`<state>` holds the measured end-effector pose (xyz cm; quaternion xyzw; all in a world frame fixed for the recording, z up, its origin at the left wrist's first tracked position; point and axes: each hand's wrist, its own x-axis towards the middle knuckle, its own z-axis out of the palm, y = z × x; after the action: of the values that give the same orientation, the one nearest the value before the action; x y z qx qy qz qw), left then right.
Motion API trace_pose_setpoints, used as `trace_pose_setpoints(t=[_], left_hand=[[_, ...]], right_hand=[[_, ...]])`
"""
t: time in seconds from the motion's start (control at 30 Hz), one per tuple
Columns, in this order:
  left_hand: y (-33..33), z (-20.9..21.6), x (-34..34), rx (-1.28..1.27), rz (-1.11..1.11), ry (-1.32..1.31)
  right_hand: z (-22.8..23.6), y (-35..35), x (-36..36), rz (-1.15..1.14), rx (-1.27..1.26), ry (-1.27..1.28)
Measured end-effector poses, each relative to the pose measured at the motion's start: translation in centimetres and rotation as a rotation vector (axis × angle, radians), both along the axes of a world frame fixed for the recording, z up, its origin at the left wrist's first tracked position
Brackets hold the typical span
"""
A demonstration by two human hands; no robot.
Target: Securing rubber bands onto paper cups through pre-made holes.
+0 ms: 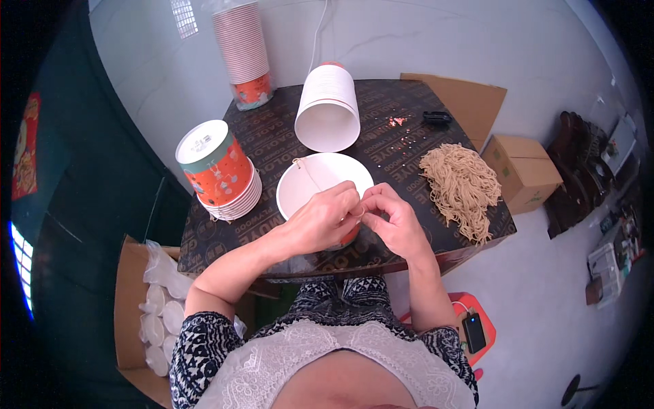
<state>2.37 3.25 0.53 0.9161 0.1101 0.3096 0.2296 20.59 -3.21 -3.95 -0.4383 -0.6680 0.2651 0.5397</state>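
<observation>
We see an orange paper bucket (296, 194) standing mouth up near the front edge of the counter (272, 146), apparently placed so that both hands can meet comfortably at its near rim. A thin tan cord (308, 178) runs from the far rim across the white mouth toward the left hand (323, 215), whose fingers are pinched together on a small loop, presumably of that cord. The fingers of the right hand (394, 218) curl inward against them, but we cannot tell whether these also grip it. The heap of loose cords (458, 184) lies to the right, plausibly for easy reach, while an inverted stack of buckets (218, 170) at left and a sideways stack (328, 112) beyond frame the work
</observation>
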Motion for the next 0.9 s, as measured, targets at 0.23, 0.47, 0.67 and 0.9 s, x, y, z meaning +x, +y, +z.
trace_pose_setpoints(t=[0.23, 0.47, 0.67, 0.9], left_hand=[[0.3, -0.3, 0.0, -0.046, -0.009, -0.052], [0.6, 0.0, -0.3, -0.349, 0.041, -0.006], [1.2, -0.1, -0.5, -0.520, 0.148, 0.093], [1.7, -0.8, -0.3, -0.403, 0.336, 0.060]], right_hand=[[-0.3, -0.4, -0.8, -0.067, 0.011, 0.066], [-0.5, -1.1, -1.4, -0.109, 0.058, 0.173], [0.6, -2.7, -2.1, -0.269, 0.206, -0.104], [-1.1, -3.3, -2.0, -0.248, 0.170, -0.140]])
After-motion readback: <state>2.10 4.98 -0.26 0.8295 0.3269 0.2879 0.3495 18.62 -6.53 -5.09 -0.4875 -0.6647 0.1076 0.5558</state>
